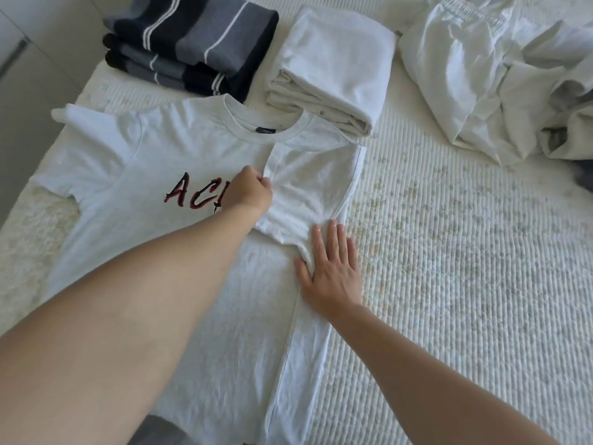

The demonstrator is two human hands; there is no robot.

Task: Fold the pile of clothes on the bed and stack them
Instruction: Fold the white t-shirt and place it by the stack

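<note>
White quilted bedding covered the bed [465, 284], where a pale grey T-shirt [167, 175] with red and black lettering lay face up near its left edge, its right side and sleeve folded in over the chest. An unfolded heap of pale clothes [500, 81] sat at the far right. Behind the collar lay a folded cream garment [333, 65] and, to its left, a stack of folded navy and grey striped tops [189, 43]. The person's left hand [250, 191] pinched the folded sleeve's edge, while the right hand [333, 268] pressed flat, fingers straight, on the fold.
</note>
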